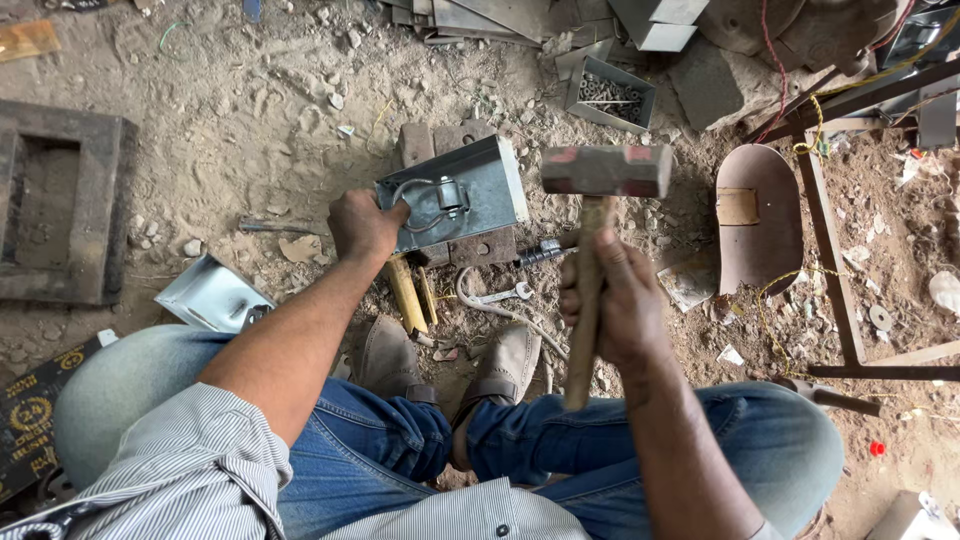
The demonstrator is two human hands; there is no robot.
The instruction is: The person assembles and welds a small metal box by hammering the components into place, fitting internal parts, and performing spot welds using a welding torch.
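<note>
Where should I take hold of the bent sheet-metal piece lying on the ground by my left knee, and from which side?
Probably take the bent sheet-metal piece by its raised folded edge, coming from above on the left; that edge stands off the dirt, while the lower right corner sits close to the knee.

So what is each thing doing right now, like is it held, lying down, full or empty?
Hammer: raised, gripped by right hand.
Metal box: open side up, resting on bricks, steadied by left hand.
Small tray: on the ground, holding screws.
Spanner: lying on the dirt, untouched.
Curved rusty sheet: lying hollow side up.
</note>
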